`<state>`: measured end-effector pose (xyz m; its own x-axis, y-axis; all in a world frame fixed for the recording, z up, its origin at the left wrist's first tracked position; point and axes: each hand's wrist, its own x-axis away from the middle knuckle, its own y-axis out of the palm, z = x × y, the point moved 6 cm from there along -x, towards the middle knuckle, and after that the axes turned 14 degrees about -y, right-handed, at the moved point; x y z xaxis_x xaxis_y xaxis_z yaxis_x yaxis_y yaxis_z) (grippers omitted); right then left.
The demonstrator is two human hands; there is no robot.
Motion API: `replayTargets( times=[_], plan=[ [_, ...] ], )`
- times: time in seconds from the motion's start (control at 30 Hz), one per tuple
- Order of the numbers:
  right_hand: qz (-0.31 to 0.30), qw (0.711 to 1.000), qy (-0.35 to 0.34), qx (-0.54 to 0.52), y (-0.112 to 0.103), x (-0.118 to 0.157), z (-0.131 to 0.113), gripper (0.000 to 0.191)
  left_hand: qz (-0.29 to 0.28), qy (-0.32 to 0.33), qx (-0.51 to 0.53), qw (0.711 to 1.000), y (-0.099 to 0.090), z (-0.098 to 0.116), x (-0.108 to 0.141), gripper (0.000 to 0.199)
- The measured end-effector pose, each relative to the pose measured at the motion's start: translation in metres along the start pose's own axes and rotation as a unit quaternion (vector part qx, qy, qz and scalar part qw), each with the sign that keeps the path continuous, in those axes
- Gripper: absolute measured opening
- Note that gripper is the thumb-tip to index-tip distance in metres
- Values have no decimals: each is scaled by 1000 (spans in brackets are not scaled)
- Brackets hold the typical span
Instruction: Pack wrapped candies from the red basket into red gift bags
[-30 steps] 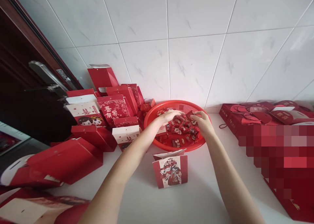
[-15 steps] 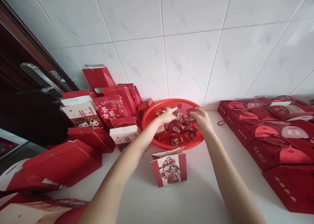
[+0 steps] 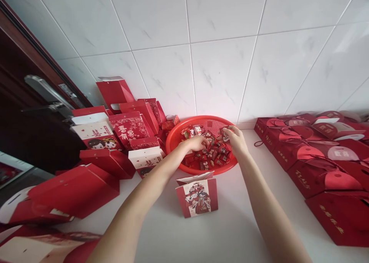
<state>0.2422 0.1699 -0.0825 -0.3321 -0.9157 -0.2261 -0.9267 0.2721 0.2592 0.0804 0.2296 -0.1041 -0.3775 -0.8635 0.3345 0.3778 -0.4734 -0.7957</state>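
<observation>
A red plastic basket point(image 3: 173, 140) with perforated sides holds several small wrapped candies point(image 3: 205, 165). Over its right side, my right hand point(image 3: 236, 141) pinches a dark red wrapped candy point(image 3: 224, 135) between thumb and fingers. My left hand point(image 3: 197, 143) reaches in from the left, fingers curled down among the candies; whatever they grip is hidden. Directly in front of the basket stands a small red and white gift box point(image 3: 198, 197), upright, its top flaps open, with two cartoon figures printed on it.
Open red boxes point(image 3: 131, 128) crowd the left side near a dark door point(image 3: 29, 128) with a metal handle point(image 3: 43, 86). Rows of closed red boxes point(image 3: 314, 174) with ribbon cords line the right. A white tiled wall point(image 3: 219, 75) rises behind the basket.
My left hand has dropped slightly lower and its fingers have curled in among the candies. My right hand keeps its candy at the basket's right side. The view has shifted slightly.
</observation>
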Motion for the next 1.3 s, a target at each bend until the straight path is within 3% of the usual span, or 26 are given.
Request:
replayTargets(
  times=[0.13,0.3,0.5,0.6,0.7,0.83,0.97,1.17,1.3],
  plan=[
    [8,1000,-4,-12,-1,1,-1,18,-2,12,-48,999,6,7,5,23],
    [19,999,-7,-41,0,1,-4,18,16,48,-96,994,18,30,10,32],
    [40,996,-12,-75,-2,-2,-4,22,6,15,-172,985,26,33,7,8],
    [61,994,-19,-88,-5,-3,-4,22,39,-14,-195,980,16,26,7,13],
    [79,992,-25,-100,-8,-4,-4,22,70,0,-205,976,8,28,9,21],
    [92,989,-33,-113,-9,-4,-5,21,90,58,-204,973,10,49,8,40],
    [92,988,-38,-122,-9,-3,-7,22,64,96,-199,973,20,67,-1,49],
    [99,986,-45,-123,-12,-3,-6,23,41,72,-146,986,13,54,-11,10],
    [118,984,-51,-124,-15,-5,-2,23,58,50,-60,995,-7,39,-11,19]
  ],
)
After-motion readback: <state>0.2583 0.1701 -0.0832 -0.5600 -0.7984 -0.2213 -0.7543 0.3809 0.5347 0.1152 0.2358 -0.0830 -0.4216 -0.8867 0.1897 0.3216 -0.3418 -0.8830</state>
